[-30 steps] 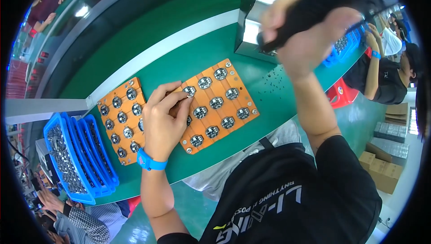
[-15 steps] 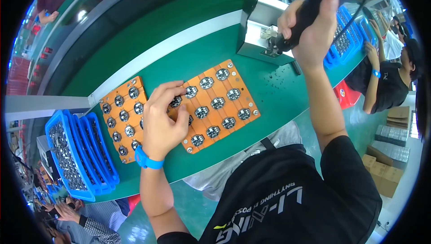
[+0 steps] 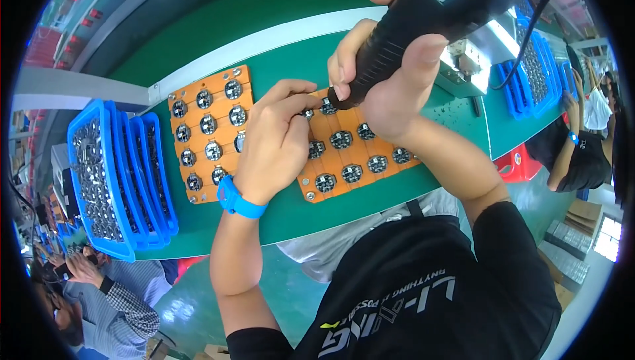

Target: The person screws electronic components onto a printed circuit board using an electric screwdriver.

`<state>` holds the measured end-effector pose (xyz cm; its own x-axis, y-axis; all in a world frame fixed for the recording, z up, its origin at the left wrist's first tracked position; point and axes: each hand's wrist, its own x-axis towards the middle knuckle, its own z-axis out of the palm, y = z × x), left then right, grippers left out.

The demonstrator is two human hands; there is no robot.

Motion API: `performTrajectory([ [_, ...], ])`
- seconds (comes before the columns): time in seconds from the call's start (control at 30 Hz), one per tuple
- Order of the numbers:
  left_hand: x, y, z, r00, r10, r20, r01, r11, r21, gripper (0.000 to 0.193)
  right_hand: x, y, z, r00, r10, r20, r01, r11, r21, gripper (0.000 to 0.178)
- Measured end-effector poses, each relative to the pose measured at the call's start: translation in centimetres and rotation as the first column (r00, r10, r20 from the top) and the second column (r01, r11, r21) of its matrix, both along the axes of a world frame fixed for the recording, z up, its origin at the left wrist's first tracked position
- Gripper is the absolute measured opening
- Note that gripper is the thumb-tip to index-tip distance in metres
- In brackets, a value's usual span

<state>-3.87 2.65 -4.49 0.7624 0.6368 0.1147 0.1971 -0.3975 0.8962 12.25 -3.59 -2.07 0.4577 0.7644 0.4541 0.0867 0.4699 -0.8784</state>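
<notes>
My right hand [image 3: 397, 85] is wrapped round a black electric screwdriver [image 3: 397, 36]. The tool slants down, its tip end over the upper part of the right orange fixture plate [image 3: 337, 163]. Round metal-and-black parts, such as one round part [image 3: 341, 139], sit in rows in that plate. Bent over its left side, my left hand [image 3: 278, 138] has its fingers close together, near the screwdriver tip. Whatever lies under those fingertips is hidden. A second orange plate [image 3: 198, 138] with similar round parts lies to the left, partly behind my left hand.
Stacked blue trays [image 3: 99, 175] of small parts stand at the left. More blue trays [image 3: 529, 89] are on the far right, past a metal box-shaped device [image 3: 466, 65]. Dark bits are scattered on the green table [image 3: 192, 234]. Other people sit at both sides.
My right hand has brought the screwdriver from the metal device left and down to the right plate. My left hand's thumb and fingers have drawn closer together. The view has shifted.
</notes>
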Motion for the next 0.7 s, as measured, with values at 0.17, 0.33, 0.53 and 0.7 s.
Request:
performTrajectory([
  [0.17,-0.2,0.0,0.2,1.0,0.004,-0.019,-0.003,0.999,0.043,0.034,-0.5,0.5,-0.9,1.0,0.019,-0.004,-0.019,1.0,0.024,0.087],
  [0.33,-0.1,-0.2,0.0,0.999,0.025,-0.034,-0.026,1.0,-0.014,0.033,-0.8,0.4,-0.6,0.999,0.034,0.003,-0.034,0.999,-0.001,0.088],
  [0.53,0.5,-0.3,0.6,1.0,-0.012,-0.024,0.014,0.996,0.084,0.033,-1.0,0.6,-0.4,0.99,0.14,-0.022,-0.139,0.99,0.04,0.084],
  [0.7,-0.2,-0.4,0.3,0.997,0.012,-0.071,-0.01,1.0,0.025,0.026,-1.7,1.8,-1.8,0.933,0.256,-0.253,-0.219,0.961,0.168,0.041],
])
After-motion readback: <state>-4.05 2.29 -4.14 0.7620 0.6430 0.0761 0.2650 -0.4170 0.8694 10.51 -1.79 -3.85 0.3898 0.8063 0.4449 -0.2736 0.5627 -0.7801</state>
